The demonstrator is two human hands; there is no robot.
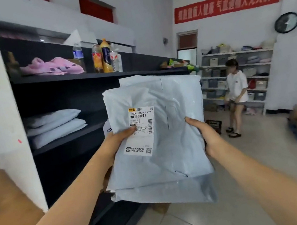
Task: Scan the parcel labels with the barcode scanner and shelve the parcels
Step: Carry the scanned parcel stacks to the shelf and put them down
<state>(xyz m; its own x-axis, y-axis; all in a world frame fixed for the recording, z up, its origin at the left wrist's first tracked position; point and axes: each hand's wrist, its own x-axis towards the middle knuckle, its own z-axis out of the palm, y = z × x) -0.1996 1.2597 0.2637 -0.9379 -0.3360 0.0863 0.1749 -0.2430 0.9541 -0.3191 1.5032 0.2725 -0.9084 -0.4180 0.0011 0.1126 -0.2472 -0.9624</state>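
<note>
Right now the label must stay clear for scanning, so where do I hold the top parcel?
Take the top parcel by its right edge, from the right, thumb over, fingers under. The label sits on its left half, where the left hand overlaps it; the right half is bare.

You hold a stack of poly-mailer parcels (pixel 170 144) with both hands. Your left hand (pixel 116 141) grips its left edge, thumb pressed on the top parcel's shipping label (pixel 141 121). Your right hand (pixel 206 136) clasps the right edge. Three more parcels (pixel 54 125) lie stacked at the left end of a dark middle shelf (pixel 73 136). Drink bottles (pixel 105 56) stand on the upper shelf (pixel 79 76).
</note>
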